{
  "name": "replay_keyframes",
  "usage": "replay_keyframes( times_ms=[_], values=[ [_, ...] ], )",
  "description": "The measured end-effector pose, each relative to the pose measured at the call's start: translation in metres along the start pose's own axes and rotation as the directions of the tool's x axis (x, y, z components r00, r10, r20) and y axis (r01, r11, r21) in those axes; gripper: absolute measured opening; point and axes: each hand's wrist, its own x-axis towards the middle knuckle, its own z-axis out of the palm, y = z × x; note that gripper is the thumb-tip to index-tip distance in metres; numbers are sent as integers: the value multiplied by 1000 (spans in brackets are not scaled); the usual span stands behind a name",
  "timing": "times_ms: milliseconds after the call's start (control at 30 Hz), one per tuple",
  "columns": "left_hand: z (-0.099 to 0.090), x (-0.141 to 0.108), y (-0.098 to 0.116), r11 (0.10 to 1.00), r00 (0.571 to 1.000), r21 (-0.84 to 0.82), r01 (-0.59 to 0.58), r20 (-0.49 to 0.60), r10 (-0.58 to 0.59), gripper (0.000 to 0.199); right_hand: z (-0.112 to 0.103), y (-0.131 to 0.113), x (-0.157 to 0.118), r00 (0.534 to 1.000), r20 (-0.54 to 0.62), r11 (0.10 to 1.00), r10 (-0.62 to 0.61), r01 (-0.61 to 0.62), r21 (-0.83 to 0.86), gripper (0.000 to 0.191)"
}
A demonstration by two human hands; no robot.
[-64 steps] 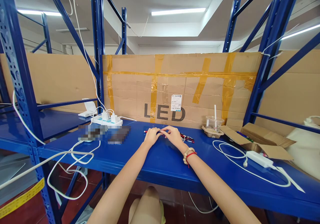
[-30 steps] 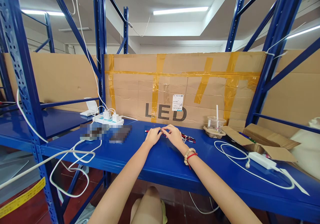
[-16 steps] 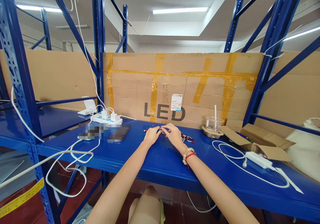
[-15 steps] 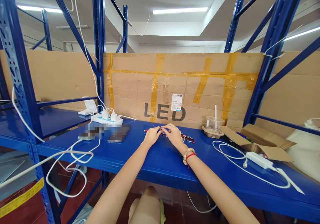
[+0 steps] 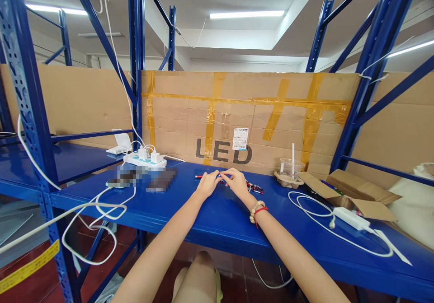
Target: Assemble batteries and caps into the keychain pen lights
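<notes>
- At the middle of the blue shelf (image 5: 162, 206), the fingertips of the left hand (image 5: 206, 185) and right hand (image 5: 236, 184) come together, backs of both hands toward me. I cannot tell what they pinch, if anything; whatever may be there is too small and covered.
- Just below the fingertips I make out a red bit (image 5: 221, 182); whether it is held or lies on the shelf, I cannot tell.
- Left of the grip, a red rod (image 5: 198, 177) pokes out from behind the left hand, the nearer of the two. Its long axis runs sideways, along the shelf; the hand hides its inner end from me.
- Right of the grip, red items (image 5: 257, 188) with silvery parts lie just beside the right hand, nearer to it. They stretch rightward and slightly toward me.
- Farther right I see a clear cup (image 5: 286, 165) with a straw, an open box (image 5: 368, 207), and a white adapter (image 5: 351, 218) with a looped cable.
- Farther left are blurred patches (image 5: 162, 180) and a power strip (image 5: 158, 164) with plugs.
- Behind everything stands cardboard (image 5: 176, 127), taped and printed "LED".
</notes>
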Motion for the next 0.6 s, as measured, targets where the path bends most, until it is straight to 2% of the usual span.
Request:
replay_keyframes(
  times_ms=[233, 367, 600],
  values=[
    [-1, -2, 1, 998, 998, -39, 41, -49, -43, 14, 3, 2, -1, 1000, -13, 1000, 9, -9, 22, 24],
    [0, -1, 0, 999, 998, -45, 27, -54, -30, 13, 3, 1, -1, 1000, -15, 1000, 8, -7, 18, 24],
    [-1, -1, 0, 1000, 999, -20, 7, -53, -8, 19, -1, -3, -2, 1000, 22, 998, -16, 17, -56, 23]
  ],
)
